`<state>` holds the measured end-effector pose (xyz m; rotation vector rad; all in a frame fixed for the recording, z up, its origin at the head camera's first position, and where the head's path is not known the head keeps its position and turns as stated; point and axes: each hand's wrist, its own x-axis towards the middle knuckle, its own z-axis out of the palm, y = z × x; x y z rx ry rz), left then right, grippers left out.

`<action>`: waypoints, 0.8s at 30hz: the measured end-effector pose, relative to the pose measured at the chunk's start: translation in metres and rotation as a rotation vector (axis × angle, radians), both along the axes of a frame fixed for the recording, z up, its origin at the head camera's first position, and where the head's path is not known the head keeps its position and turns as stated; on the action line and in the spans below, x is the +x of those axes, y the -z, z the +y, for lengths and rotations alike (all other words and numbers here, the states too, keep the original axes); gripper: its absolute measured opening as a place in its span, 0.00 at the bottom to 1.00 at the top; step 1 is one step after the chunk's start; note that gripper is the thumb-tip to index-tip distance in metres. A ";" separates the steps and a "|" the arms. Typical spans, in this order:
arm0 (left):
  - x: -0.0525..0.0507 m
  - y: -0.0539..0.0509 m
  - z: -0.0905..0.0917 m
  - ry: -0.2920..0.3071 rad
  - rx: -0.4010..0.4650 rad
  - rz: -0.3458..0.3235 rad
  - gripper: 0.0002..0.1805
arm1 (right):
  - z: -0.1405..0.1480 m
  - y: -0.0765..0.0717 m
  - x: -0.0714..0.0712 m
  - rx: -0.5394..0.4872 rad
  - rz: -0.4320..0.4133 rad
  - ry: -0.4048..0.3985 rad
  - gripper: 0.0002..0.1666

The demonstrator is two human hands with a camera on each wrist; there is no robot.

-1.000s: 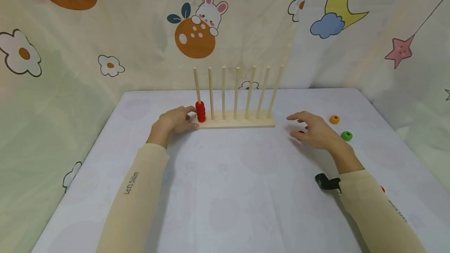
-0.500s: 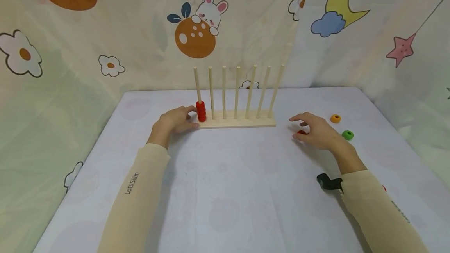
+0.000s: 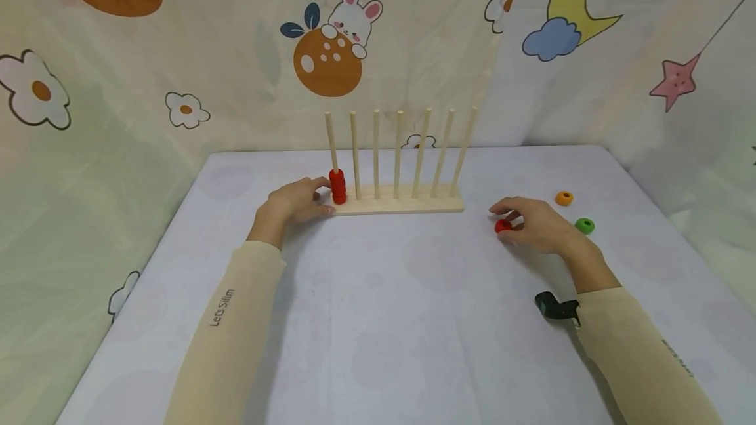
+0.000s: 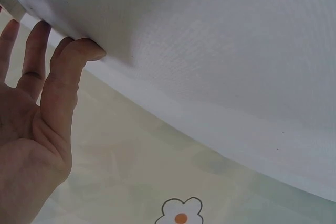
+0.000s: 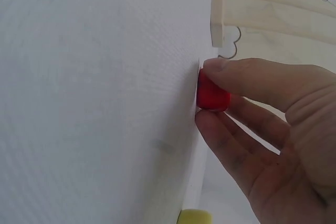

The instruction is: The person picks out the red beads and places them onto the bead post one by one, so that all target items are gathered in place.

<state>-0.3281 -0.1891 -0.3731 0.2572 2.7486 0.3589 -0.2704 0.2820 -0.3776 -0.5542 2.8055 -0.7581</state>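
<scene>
A pale wooden base [image 3: 407, 205] with several upright rods stands at the back of the table; red beads [image 3: 337, 187] are stacked on its leftmost rod. At the base's left end the left hand [image 3: 295, 201] rests with thumb and fingers spread around the corner. Right of the base, the right hand [image 3: 534, 225] has its thumb and fingers on either side of a red bead [image 3: 503, 225]. In the right wrist view the red bead [image 5: 212, 93] sits on the tabletop, pinched between thumb and fingertips. The left wrist view shows the left hand [image 4: 47, 103] at the table edge.
An orange bead [image 3: 564, 198] and a green bead [image 3: 585, 225] lie on the white tabletop [image 3: 366, 320] behind and right of the right hand. A black object [image 3: 556, 307] is by the right sleeve. A patterned cloth [image 3: 236, 51] hangs behind the table.
The right hand has lowered slightly and its fingers have closed in on the red bead, which shows more clearly now. The left hand has stayed at the base's left end.
</scene>
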 end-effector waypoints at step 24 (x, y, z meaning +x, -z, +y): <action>0.000 0.001 -0.001 0.011 0.010 0.010 0.37 | -0.005 0.002 -0.001 -0.038 0.147 -0.050 0.13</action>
